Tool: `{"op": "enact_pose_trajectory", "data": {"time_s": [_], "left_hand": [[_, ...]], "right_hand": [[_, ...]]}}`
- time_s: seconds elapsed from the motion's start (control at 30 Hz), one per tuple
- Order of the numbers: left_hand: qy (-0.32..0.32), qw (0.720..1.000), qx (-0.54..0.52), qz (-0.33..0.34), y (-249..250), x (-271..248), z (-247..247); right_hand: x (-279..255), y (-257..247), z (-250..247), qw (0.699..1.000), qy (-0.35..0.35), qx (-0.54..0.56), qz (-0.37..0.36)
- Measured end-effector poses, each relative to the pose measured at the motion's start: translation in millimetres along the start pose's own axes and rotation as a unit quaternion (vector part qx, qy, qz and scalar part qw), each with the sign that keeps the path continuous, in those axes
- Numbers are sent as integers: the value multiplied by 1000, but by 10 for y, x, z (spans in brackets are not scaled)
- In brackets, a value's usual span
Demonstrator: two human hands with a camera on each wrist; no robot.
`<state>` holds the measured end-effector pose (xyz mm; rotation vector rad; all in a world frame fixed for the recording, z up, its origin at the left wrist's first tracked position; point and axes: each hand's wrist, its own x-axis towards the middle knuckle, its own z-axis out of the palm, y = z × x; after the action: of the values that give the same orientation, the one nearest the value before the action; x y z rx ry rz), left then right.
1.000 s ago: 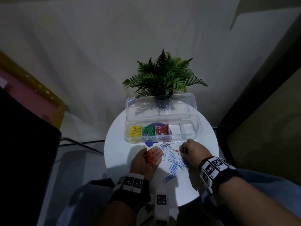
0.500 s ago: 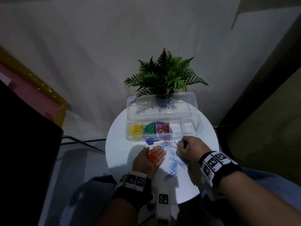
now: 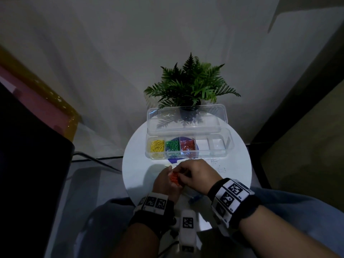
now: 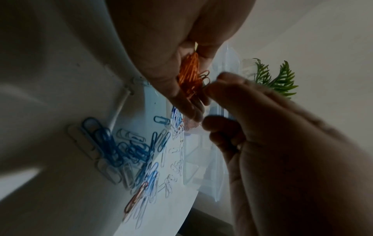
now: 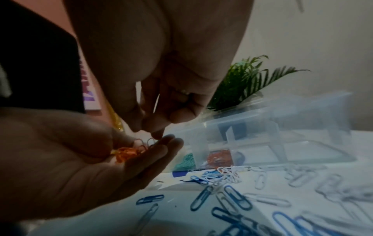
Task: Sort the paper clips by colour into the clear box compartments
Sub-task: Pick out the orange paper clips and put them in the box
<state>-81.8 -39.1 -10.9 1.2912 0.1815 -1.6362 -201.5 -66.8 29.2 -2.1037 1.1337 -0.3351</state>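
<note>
My left hand (image 3: 164, 180) lies palm up over the round white table (image 3: 137, 164), cupping a small heap of orange paper clips (image 3: 174, 178) (image 5: 127, 153). My right hand (image 3: 195, 174) hovers over that palm, and its fingertips (image 5: 155, 135) pinch an orange clip at the top of the heap (image 4: 190, 75). Beyond the hands stands the clear box (image 3: 186, 155), lid up, with yellow clips (image 3: 157, 146), green clips (image 3: 172, 145) and red clips (image 3: 187, 145) in its three left compartments. Blue clips (image 5: 232, 196) and white clips (image 5: 228, 172) lie loose on the table under the hands.
A potted fern (image 3: 189, 86) stands behind the raised lid (image 3: 186, 120). A few white clips (image 3: 220, 167) lie right of my hands. The box's two right compartments (image 3: 216, 145) hold no coloured clips. My knees sit under the table's near edge.
My right hand left the loose clips on the table and moved left, over my left palm. The left hand kept its orange heap and stayed about where it was.
</note>
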Motion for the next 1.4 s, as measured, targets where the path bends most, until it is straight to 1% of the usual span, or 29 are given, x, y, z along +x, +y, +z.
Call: {"op": "enact_pose_trajectory", "data": {"time_s": [0.07, 0.1, 0.13, 0.2, 0.27, 0.37, 0.47, 0.53, 0.7, 0.8, 0.87, 1.03, 1.17, 1.27, 1.33, 1.4], "left_hand": [[-2, 999, -38, -11, 45, -51, 40], [-7, 999, -53, -10, 77, -73, 56], [-13, 998, -66, -13, 90, -58, 62], [-12, 997, -67, -22, 109, -66, 72], [-19, 998, -57, -27, 113, -46, 37], [-23, 998, -42, -32, 122, -29, 16], [-21, 999, -35, -30, 134, -39, 17], [-20, 999, -33, -30, 142, -39, 7], [-16, 999, -29, -33, 150, -31, -22], [-20, 999, -29, -34, 147, -13, -32], [-21, 999, -33, -34, 141, -1, -38], [-23, 999, -31, -29, 138, -12, -11], [-28, 999, -23, -31, 152, -41, 28], [-27, 999, -24, -30, 143, -46, 43], [-30, 998, -34, -32, 135, -48, 49], [-33, 998, -42, -34, 132, -48, 42]], "right_hand": [[24, 85, -28, 998, 59, 11, 26], [42, 148, -36, 996, 75, -6, 46], [62, 217, -40, 994, 68, -37, 73], [99, 343, -28, 985, 5, -113, 132], [111, 435, 1, 972, -42, -166, 159], [103, 516, 30, 964, -67, -190, 171], [50, 562, 30, 966, -89, -175, 171], [10, 580, 18, 968, -90, -169, 163], [-6, 597, -82, 968, -42, -153, 195], [48, 545, -95, 974, -14, -133, 185], [118, 498, -61, 975, -9, -134, 180], [273, 475, 32, 963, -16, -144, 227], [335, 486, 87, 963, -9, -144, 228], [339, 465, 90, 967, -11, -115, 227], [298, 454, 72, 972, 20, -75, 222], [228, 487, 10, 972, 76, -19, 221]]}}
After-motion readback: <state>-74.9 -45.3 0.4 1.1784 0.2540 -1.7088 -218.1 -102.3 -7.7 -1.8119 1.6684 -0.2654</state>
